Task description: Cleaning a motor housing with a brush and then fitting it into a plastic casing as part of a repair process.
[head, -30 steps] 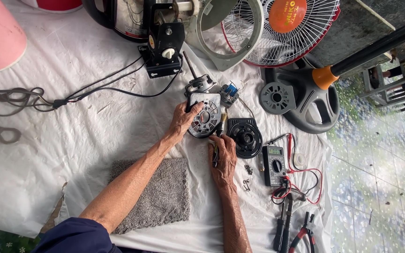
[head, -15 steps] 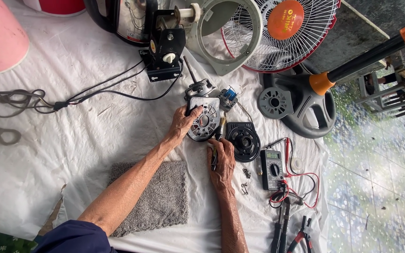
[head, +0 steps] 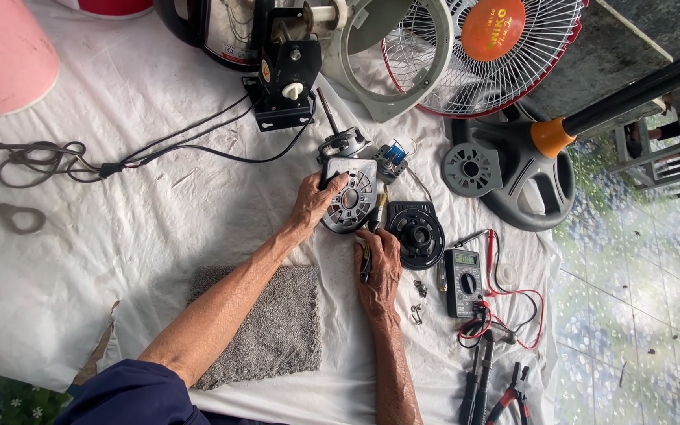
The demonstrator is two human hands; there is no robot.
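Grey ribbed round metal fan-motor housing [head: 349,201] lies on white cloth [head: 159,228], just left of black round plastic cover [head: 416,234]. Left hand [head: 314,201] clasps its edge; right hand [head: 377,267], just below, grips a screwdriver [head: 371,236].

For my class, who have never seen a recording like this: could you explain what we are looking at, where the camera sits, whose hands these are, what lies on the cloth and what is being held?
The camera is worn on a person's head and looks down at their own two bare hands, over a white cloth spread as a work surface. The left hand grips a round grey fan motor housing. The right hand holds a slim dark tool, probably a screwdriver, against the housing's edge. Beside them lie a round black motor cover, a multimeter with red leads, pliers, small screws, a grey towel and a black power cord. Further back lie a fan grille and a dark fan base.
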